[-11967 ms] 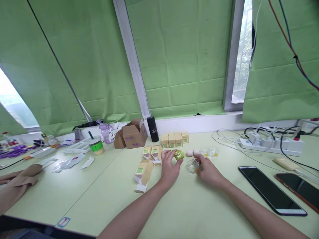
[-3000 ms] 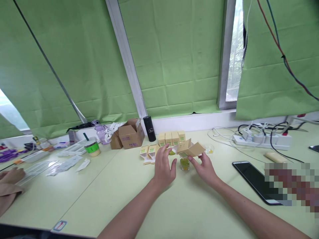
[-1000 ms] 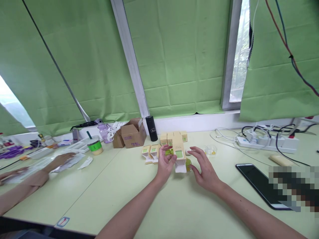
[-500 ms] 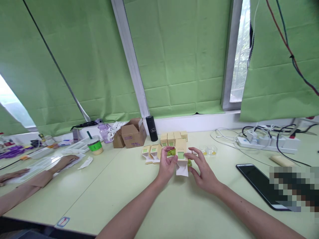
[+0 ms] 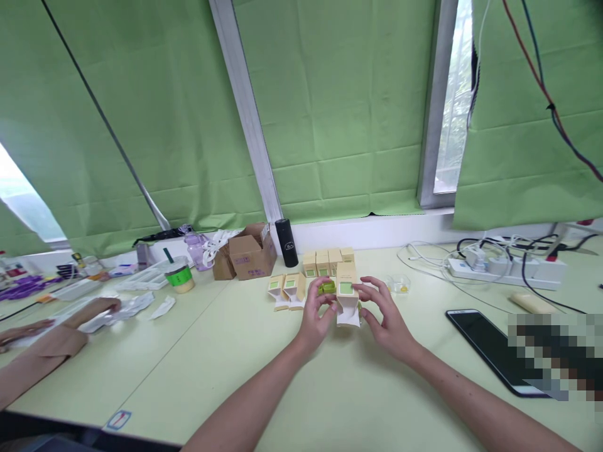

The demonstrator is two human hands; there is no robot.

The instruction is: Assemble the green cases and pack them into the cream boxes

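Note:
A small cream cardboard box (image 5: 347, 276) with a green window stands between my two hands, its near end unfolded into a white-lined flap (image 5: 348, 311). My left hand (image 5: 315, 317) has its thumb and fingertips at the box's left side. From the right, my right hand (image 5: 384, 317) touches the box with a bent index finger, thumb lower down by the flap. Behind my left fingers sits a green item (image 5: 326, 287), partly hidden. Two similar boxes (image 5: 294, 285) with open flaps lie to the left, and a row of closed ones (image 5: 323, 258) stands behind.
Clear round containers (image 5: 401, 284) with yellow bits sit right of my hands. Farther right lie a phone (image 5: 490, 345) and a power strip (image 5: 509, 273). A brown carton (image 5: 254, 254), black bottle (image 5: 287, 243) and drink cup (image 5: 179, 276) stand behind left. Another person's hand (image 5: 97, 311) works at far left.
The box has shifted slightly right and its flap faces me more openly. My left fingers have spread a little along its side. The other person's hand has moved left.

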